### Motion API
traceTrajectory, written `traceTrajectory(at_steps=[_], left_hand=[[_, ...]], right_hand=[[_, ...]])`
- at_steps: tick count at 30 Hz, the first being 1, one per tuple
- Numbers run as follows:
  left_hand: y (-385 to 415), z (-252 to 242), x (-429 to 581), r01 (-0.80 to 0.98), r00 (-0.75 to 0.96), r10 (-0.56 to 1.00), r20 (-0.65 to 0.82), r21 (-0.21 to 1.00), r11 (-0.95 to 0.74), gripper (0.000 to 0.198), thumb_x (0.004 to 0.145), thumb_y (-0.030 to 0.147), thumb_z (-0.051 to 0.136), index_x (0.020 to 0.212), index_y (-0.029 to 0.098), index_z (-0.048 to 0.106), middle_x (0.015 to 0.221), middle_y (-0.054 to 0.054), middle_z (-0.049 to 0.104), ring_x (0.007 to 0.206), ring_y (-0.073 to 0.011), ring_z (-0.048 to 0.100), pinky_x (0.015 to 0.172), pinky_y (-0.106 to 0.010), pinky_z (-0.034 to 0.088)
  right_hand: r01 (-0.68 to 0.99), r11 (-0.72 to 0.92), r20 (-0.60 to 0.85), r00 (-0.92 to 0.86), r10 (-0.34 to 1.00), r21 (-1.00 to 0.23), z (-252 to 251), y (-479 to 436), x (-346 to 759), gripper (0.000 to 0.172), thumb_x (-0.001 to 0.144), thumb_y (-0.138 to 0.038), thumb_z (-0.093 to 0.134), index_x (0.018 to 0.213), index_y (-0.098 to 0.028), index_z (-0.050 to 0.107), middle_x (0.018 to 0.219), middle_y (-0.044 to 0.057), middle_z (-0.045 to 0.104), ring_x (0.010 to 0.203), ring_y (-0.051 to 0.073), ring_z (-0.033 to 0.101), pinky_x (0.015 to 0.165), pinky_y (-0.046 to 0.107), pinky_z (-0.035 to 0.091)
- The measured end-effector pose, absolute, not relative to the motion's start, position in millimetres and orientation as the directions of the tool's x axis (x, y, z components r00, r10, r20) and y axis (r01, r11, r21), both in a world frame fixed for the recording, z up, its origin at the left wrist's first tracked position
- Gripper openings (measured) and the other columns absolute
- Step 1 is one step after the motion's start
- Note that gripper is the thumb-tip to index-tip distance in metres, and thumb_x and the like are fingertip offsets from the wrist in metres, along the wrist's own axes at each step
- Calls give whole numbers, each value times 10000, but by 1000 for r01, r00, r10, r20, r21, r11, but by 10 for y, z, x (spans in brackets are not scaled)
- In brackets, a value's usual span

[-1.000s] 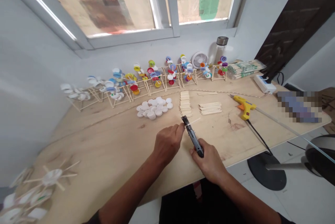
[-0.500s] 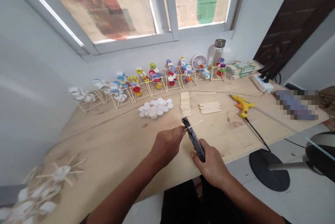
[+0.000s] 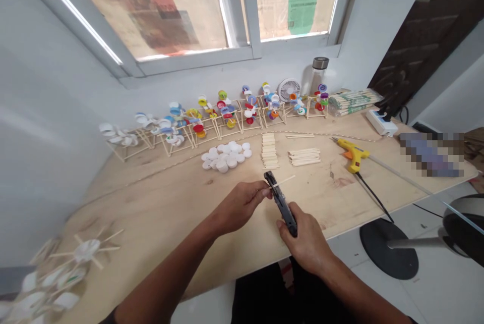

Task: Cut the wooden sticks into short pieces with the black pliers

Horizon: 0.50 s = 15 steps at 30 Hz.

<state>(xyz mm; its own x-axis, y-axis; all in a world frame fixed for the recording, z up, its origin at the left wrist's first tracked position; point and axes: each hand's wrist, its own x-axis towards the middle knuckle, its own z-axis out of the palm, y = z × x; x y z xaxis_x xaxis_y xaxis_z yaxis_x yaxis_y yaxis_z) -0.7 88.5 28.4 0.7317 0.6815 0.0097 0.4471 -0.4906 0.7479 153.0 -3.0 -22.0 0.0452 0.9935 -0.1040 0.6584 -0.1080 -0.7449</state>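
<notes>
So, dead centre, a bit below the middle of the frame, the left hand (image 3: 236, 207) has its fingers pinching one end of a thin stick (image 3: 287, 180). The stick crosses the head of a dark hand tool (image 3: 283, 207), plier-like, and its free end pokes out toward the right. The right hand (image 3: 308, 238), just right of bottom centre, has its fingers wrapped round the tool's handle, which slants down toward the lower right. Can't tell whether the tool's jaws are actually biting the stick.

Right above the hands on the wooden tabletop (image 3: 159, 233) there's a bunch of white caps (image 3: 227, 156), then a tall stack of short sticks (image 3: 269, 152), then a second stick pile (image 3: 304, 157) beside it. A yellow glue gun (image 3: 353, 153) lies right of centre, pointing to the upper left. Along the back there's a row of stick frames (image 3: 206, 128) with colourful caps on them, and a spoked wheel (image 3: 86, 251) sits lower left.
</notes>
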Motion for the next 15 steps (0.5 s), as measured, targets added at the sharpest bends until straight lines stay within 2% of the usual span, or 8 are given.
traceTrajectory(at_steps=[9, 15], left_hand=[[931, 70, -1, 622, 680, 730, 64, 478, -621, 297, 898, 266, 247, 837, 167, 521, 673, -21, 585, 616, -138, 560, 581, -228, 397], [906, -191, 79, 713, 600, 714, 361, 163, -682, 240, 889, 242, 314, 884, 154, 536, 667, -27, 585, 608, -134, 555, 534, -221, 368]], right_hand=[[658, -148, -127, 79, 989, -739, -324, 62, 1508, 108, 763, -277, 462, 698, -213, 403, 554, -31, 496, 506, 130, 477, 485, 215, 277], [632, -185, -151, 108, 983, -752, -322, 117, 1511, 135, 753, -282, 476, 665, -213, 401, 551, -32, 497, 519, 131, 485, 497, 214, 289]])
